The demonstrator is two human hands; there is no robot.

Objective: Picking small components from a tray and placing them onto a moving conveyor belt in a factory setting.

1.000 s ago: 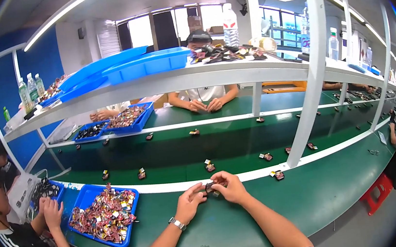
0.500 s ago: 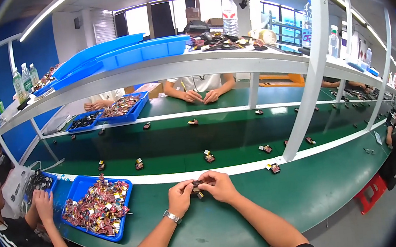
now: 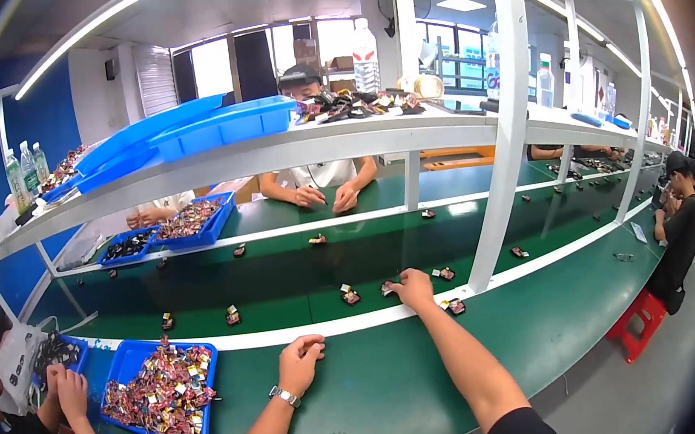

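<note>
My right hand is stretched out over the white strip onto the moving green belt, fingers curled down around a small dark part that sits right at my fingertips. I cannot tell whether my fingers are clamped on the part or only touching it. My left hand rests near the white strip on the near table, loosely closed and holding nothing that I can see.

Other small parts lie along the belt: one just left of my reach, one to the right of it, and one lying by the strip beside my wrist. To set this one down well, I judge it should sit flat, in line with its neighbours and apart from them, so it does not knock the next piece. I should lift my fingers straight up so nothing drags.

The blue tray of mixed red and gold parts sits to my left, beside a neighbour's hands.
</note>
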